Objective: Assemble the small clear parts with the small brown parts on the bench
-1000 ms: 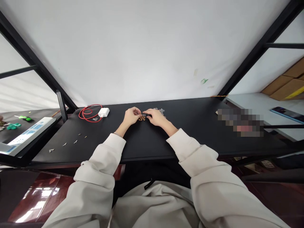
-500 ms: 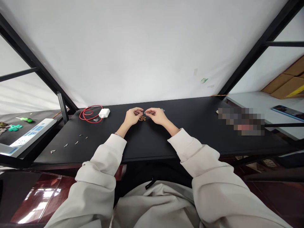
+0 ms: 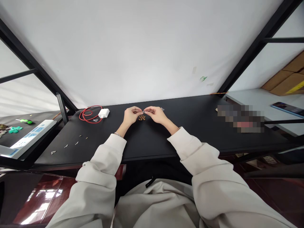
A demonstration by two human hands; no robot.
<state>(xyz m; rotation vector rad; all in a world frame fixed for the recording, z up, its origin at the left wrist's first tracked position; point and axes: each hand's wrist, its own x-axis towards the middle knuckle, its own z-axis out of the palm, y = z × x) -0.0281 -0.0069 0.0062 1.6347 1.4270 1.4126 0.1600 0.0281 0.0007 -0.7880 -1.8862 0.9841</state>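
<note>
My left hand [image 3: 132, 115] and my right hand [image 3: 155, 114] meet at the fingertips near the back middle of the black table [image 3: 152, 139]. Both are closed in a pinch around a tiny silvery piece [image 3: 143, 111], too small to name and mostly covered by the fingers. Just below the fingertips lies a small pile of brown, nut-like pieces [image 3: 142, 118]. A bit of clear material [image 3: 162, 109] shows behind my right hand.
A white charger [image 3: 104, 113] with a red cable [image 3: 83, 117] lies at the back left. Several small pieces [image 3: 66, 146] are scattered at the left front. A power strip [image 3: 33, 136] stands beyond the left frame post; a pixelated patch [image 3: 241, 118] covers something at right.
My fingertips have come together; a small gap between the hands has closed around the silvery piece. The brown pile shows more openly. The view has shifted slightly.
</note>
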